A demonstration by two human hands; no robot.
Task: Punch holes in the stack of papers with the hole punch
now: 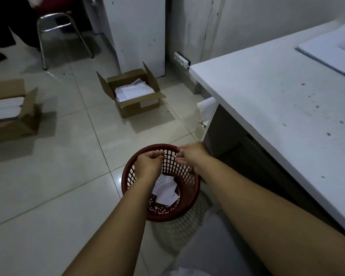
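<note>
Two hands reach out over a red-brown waste basket (127,177) standing on the tiled floor beside the bench (267,100). Left hand (149,161) is loosely curled and right hand (191,153) is held flat with fingers extended; they are just apart from each other, and neither is seen gripping anything. Paper scraps and small white dots, probably punch waste, lie at the basket's bottom. No hole punch is visible in this view. Task paper, a stack of printed sheets (333,50), lies at the far right of the bench top, well apart from both hands and nearer the right one. By judgement, such a stack is light to moderate in weight, limp, and prone to fanning out or sliding sheet over sheet; it is best taken along one long edge with both hands, squared, and kept pinched. Two open cardboard boxes (131,92) of paper sit on the floor farther away.
</note>
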